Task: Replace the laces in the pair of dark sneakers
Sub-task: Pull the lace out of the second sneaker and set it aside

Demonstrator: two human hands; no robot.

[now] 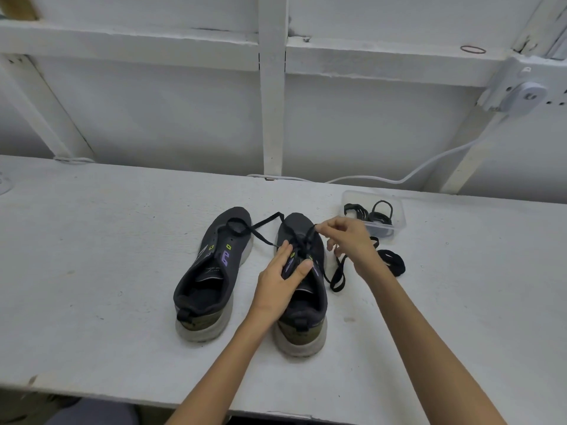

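Observation:
Two dark sneakers stand side by side on the white table, toes pointing away from me. The left sneaker point(211, 265) has no lace in its eyelets. My left hand point(280, 280) rests on the right sneaker point(303, 305), thumb and fingers holding its tongue area. My right hand point(346, 240) pinches the black lace point(264, 225) above that shoe's toe end. One end of this lace runs left across the left sneaker's toe; the other loops down on the table to the right of the shoe.
A clear plastic box point(395, 210) with coiled black laces stands at the back right. Another bundled black lace point(394, 262) lies on the table beside my right wrist. A white cable point(399, 179) runs along the table's point(107, 240) back edge under the white shelf frame.

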